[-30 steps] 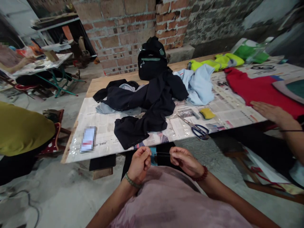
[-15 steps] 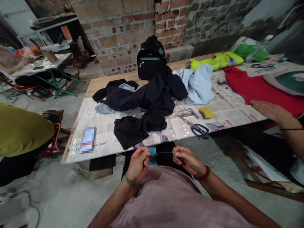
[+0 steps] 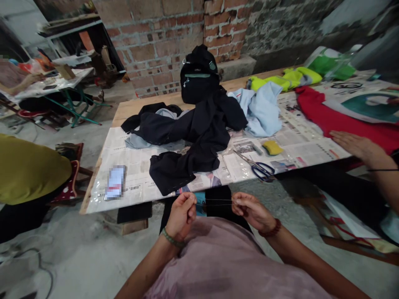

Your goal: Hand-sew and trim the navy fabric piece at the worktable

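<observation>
A thin pale thread (image 3: 218, 200) runs in two strands between my hands, above my lap at the table's front edge. My left hand (image 3: 185, 211), with a green bracelet, is closed and pinches one end. My right hand (image 3: 252, 211), with a red bracelet, is closed on the other end. Whether a needle sits in the fingers is too small to tell. Just beyond my hands a dark garment (image 3: 190, 128) lies crumpled on the newspaper-covered table (image 3: 137, 166). Scissors with blue handles (image 3: 262, 169) lie to the right of it, beside a yellow sponge (image 3: 272, 147).
A phone (image 3: 115, 182) lies at the left. A black backpack (image 3: 200, 81), a light blue cloth (image 3: 264, 108) and a yellow-green vest (image 3: 286, 80) lie farther back. At the right, a co-worker's hand (image 3: 352, 145) presses a red cloth (image 3: 318, 110) near an iron (image 3: 368, 106).
My right hand has shifted slightly right, so the stretch of thread between my hands is longer. My left hand stays put. The co-worker's iron has moved left over the red cloth.
</observation>
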{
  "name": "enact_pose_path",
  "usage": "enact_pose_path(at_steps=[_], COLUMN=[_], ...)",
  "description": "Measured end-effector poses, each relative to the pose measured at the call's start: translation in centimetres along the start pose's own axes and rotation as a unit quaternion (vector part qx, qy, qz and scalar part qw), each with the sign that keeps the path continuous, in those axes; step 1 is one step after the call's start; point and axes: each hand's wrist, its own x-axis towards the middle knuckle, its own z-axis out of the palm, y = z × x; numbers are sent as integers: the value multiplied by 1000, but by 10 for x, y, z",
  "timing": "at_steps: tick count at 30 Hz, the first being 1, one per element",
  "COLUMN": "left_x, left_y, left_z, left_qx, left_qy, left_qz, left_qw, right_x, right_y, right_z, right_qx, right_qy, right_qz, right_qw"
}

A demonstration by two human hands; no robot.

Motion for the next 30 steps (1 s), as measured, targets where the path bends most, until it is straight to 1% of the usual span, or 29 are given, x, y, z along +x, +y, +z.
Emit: enact_pose_path(at_steps=[4, 12, 14, 16, 18, 19, 21, 22, 23, 24, 25, 28, 30], left_x=[0, 0, 0, 0, 0, 0, -1, -2, -2, -3, -4, -5, -6], left_y=[0, 1, 1, 0, 0, 0, 0, 0, 0, 0, 0, -1, -2], left_z=[1, 0, 1, 2, 3, 4, 5, 6, 7, 8, 9, 13, 15], left_qx=[0, 5, 5, 7, 14, 19, 33, 41, 49, 57, 64, 78, 85], left_qy=[1, 2, 0, -3, -6, -9, -15, -19, -24, -31, -38, -61, -72], left_qz=[0, 1, 0, -3, -4, -5, -10, -15, -22, -30, -38, -53, -58], left_qw=[1000, 1000, 1000, 1000, 1000, 1000, 999, 999, 998, 997, 997, 994, 992], right_x=[-1, -1, 0, 3, 7, 10, 14, 15, 17, 17, 18, 18, 18], right_y=[-1, -2, 0, 3, 6, 7, 8, 7, 5, 2, -1, -10, -14], right_z=[-1, -8, -11, -15, -19, -20, -21, -19, -16, -11, -4, 26, 47], right_qx=[-4, -27, -55, -114, -201, -252, -353, -392, -417, -425, -414, -313, -248], right_qy=[0, 24, 39, 59, 105, 138, 200, 216, 218, 207, 187, 97, 27], right_qz=[1, 6, 17, 36, 35, 17, -57, -99, -130, -144, -139, -66, -27], right_qw=[1000, 999, 998, 991, 973, 958, 912, 889, 873, 870, 880, 942, 968])
